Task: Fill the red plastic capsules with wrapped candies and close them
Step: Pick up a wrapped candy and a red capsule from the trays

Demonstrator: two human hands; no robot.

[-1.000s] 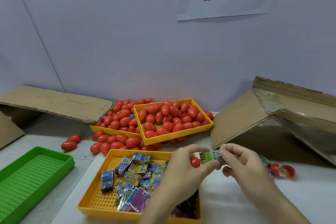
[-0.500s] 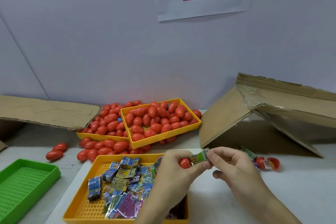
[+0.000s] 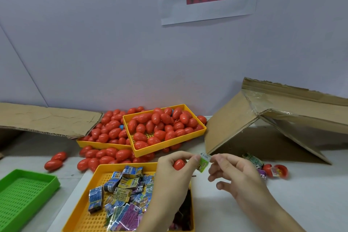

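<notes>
Your left hand (image 3: 169, 179) hides most of red capsule (image 3: 178, 164); candy tray (image 3: 98, 218) cut off by bottom edge.

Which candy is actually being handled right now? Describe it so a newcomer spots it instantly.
Start at the near yellow perforated plastic tray of wrapped candies. Just past its far right corner, the two hands meet above the white tabletop: left hand, right hand. The small green foil-wrapped candy is pinched between their fingertips, the only candy off the table; the left hand also holds a red plastic capsule.
</notes>
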